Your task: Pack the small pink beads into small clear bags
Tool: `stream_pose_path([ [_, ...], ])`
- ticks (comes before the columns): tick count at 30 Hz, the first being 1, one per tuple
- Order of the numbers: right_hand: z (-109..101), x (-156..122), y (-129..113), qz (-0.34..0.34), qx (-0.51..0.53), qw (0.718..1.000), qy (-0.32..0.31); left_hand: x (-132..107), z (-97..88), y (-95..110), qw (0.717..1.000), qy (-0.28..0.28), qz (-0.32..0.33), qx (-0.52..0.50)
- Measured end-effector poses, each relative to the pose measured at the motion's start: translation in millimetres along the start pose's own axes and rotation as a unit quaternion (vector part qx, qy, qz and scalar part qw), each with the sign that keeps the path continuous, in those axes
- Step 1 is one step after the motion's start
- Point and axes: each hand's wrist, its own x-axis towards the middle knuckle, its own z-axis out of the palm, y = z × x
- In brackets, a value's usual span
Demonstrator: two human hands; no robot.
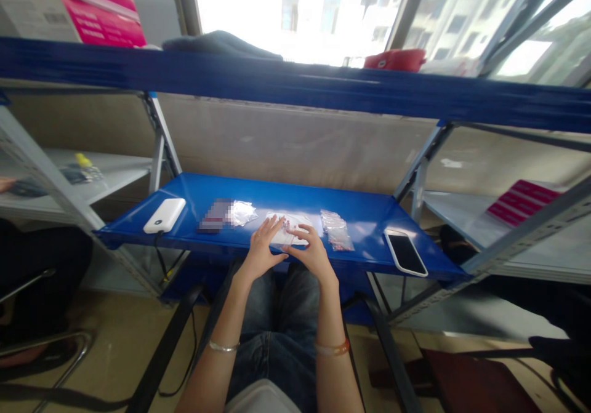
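Observation:
My left hand (263, 245) and my right hand (313, 248) rest side by side at the front edge of a blue shelf (277, 194). Both lie on a small clear plastic bag (287, 225) holding tiny reddish bits. The left hand's fingers are spread flat on the bag. The right hand's fingers curl down onto the bag's near edge, thumb toward the left hand. Just right of the right hand lies a pile of similar clear bags (337, 229). Left of the left hand sits another crinkled clear bag (241, 213).
A white power bank (164, 215) with a cable lies at the shelf's left end, a phone (406, 252) face up at its right end. Grey shelves flank both sides; pink boxes (99, 7) stand above. A chair (466, 382) is at lower right.

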Motion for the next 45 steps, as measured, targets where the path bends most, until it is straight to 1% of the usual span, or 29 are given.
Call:
stream_pose_path([
  [3,-2.2,-0.8,-0.2,-0.016,-0.005,1.000,-0.020,-1.2,-2.8,-0.7,1.000,-0.030,-0.002,0.008],
  [7,-3.7,-2.1,0.4,-0.028,-0.007,0.999,-0.036,-2.0,-0.7,-4.4,0.999,-0.049,0.004,0.005],
  [11,-3.3,-2.3,1.9,-0.016,-0.003,0.999,-0.034,-2.5,4.4,-6.7,0.999,-0.044,0.003,-0.005],
  [16,0.0,0.3,0.7,-0.005,0.015,0.999,-0.035,-1.9,7.9,-2.3,0.998,-0.052,-0.017,-0.021],
  [21,4.1,1.0,-1.9,-0.011,0.033,0.999,-0.020,-1.8,8.4,1.2,0.998,-0.048,-0.034,-0.035],
  [24,3.1,0.6,-3.3,-0.021,0.052,0.998,-0.018,-1.9,7.3,-0.8,0.997,-0.052,-0.039,-0.046],
  [26,0.6,1.1,-3.2,-0.029,0.068,0.997,-0.016,-1.5,6.2,-3.4,0.997,-0.044,-0.045,-0.052],
  [28,-1.7,3.2,-1.0,-0.024,0.063,0.998,0.009,-1.0,5.2,-6.6,0.997,-0.026,-0.057,-0.055],
  [29,-2.0,5.2,1.2,-0.015,0.047,0.998,0.036,-0.7,5.0,-8.4,0.996,-0.014,-0.066,-0.057],
  [31,0.2,10.5,7.5,0.011,-0.010,0.994,0.108,-0.5,5.5,-12.1,0.993,0.011,-0.092,-0.069],
  [33,6.5,16.9,14.6,0.050,-0.085,0.981,0.166,-0.7,7.6,-15.8,0.987,0.032,-0.120,-0.097],
  [35,15.4,22.5,20.4,0.097,-0.154,0.967,0.176,-0.8,11.2,-19.3,0.979,0.046,-0.142,-0.137],
  [37,24.7,26.0,24.0,0.133,-0.202,0.958,0.156,-0.7,15.1,-22.5,0.971,0.057,-0.158,-0.170],
  [39,32.2,27.1,26.2,0.148,-0.227,0.952,0.145,-0.3,17.9,-24.7,0.966,0.068,-0.170,-0.185],
  [42,37.7,25.7,28.9,0.146,-0.227,0.948,0.169,0.0,17.3,-24.8,0.966,0.083,-0.171,-0.176],
  [45,37.2,23.1,28.7,0.138,-0.167,0.948,0.232,0.0,13.0,-19.6,0.975,0.098,-0.151,-0.132],
])
